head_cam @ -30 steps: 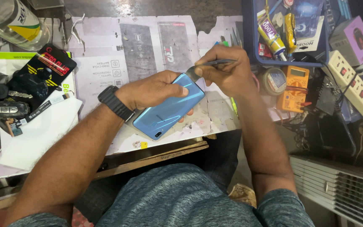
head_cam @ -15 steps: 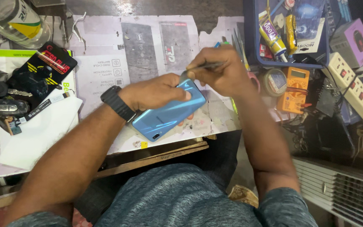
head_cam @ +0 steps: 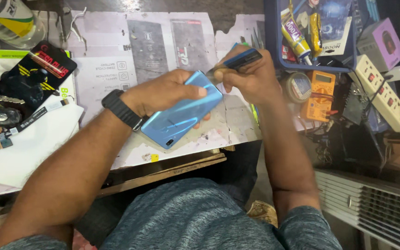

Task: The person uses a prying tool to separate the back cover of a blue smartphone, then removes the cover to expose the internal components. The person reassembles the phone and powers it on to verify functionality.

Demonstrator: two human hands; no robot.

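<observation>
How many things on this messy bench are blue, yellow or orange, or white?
Blue: 3 - phone held by the left hand, tool in the right hand, tray.
Yellow or orange: 2 - multimeter, glue tube.
White: 1 - power strip.
Total: 6.

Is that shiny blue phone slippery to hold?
Probably yes: the blue phone has a glossy back that reflects light, so it may slide. The left hand wraps over it, likely for that reason. It looks thin and stiff, perhaps easy to scratch.
</observation>
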